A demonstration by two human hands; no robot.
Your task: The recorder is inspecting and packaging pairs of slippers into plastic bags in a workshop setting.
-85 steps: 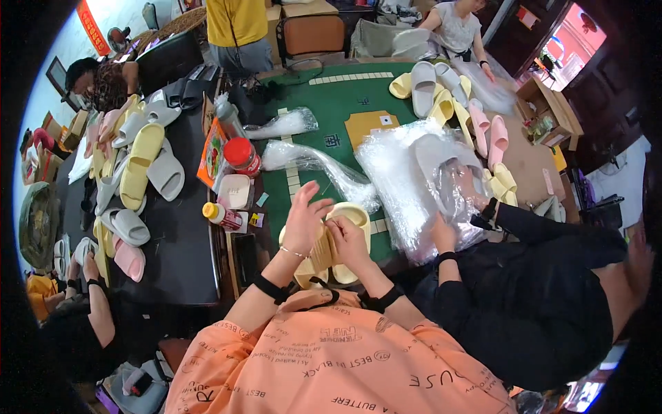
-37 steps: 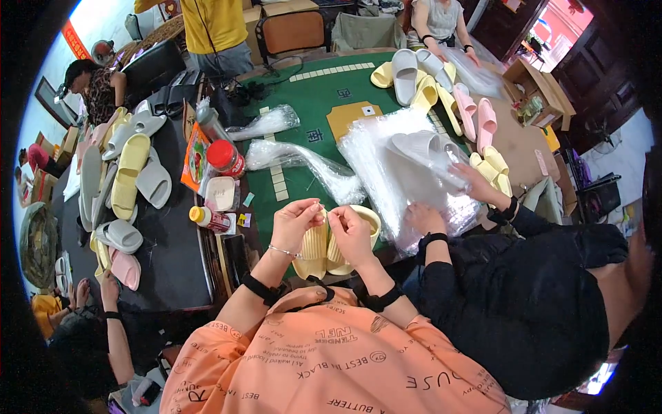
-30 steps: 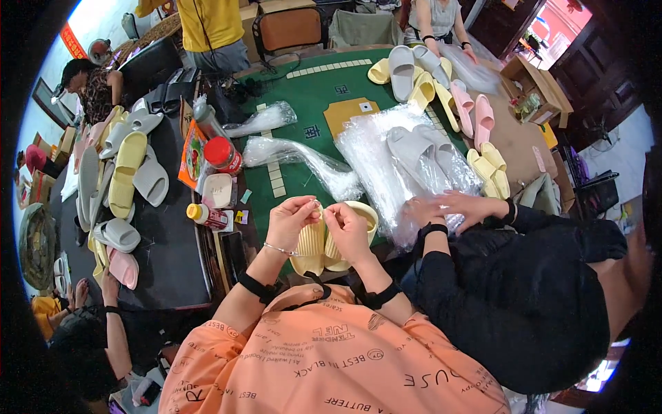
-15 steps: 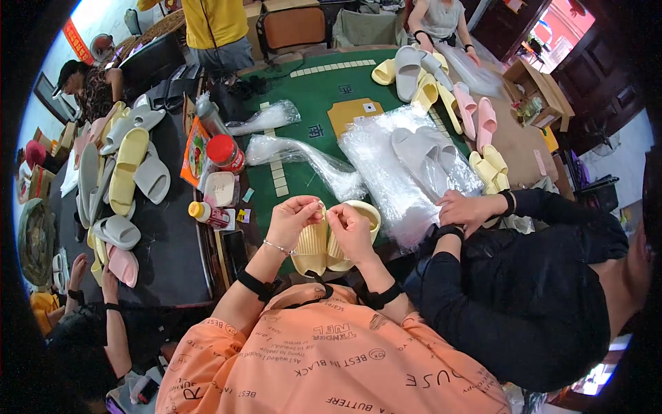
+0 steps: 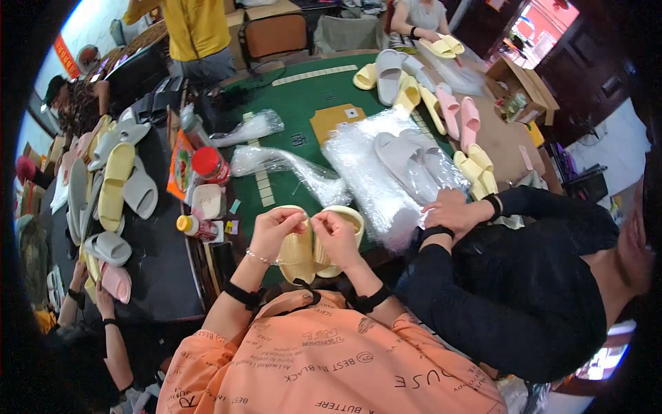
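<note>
Up come a pair of pale-yellow open-toed slippers [image 5: 441, 46] at the far right corner, in the hands of a co-worker in a light top, who had only clear plastic there half a second ago; the whole view has slid a little, too. Closer in, it's tight work: the left hand [image 5: 274, 231] and the right hand [image 5: 336, 238] face each other, thumbs and forefingers pinched together, tips just beside one another. Anything thin between them? Too small to tell. Directly beneath sits a pale-yellow slipper pair with ribbed straps [image 5: 296, 254], side by side at the near edge of the green-topped table [image 5: 276, 100], long axes running away from the body. And that's the key relation: the left slipper lies below the left hand, the right one below the right, so neither hand is clearly nearer the pair. Over to the right, grey slippers [image 5: 396, 159] lie on a stack of clear plastic bags [image 5: 352, 165].
</note>
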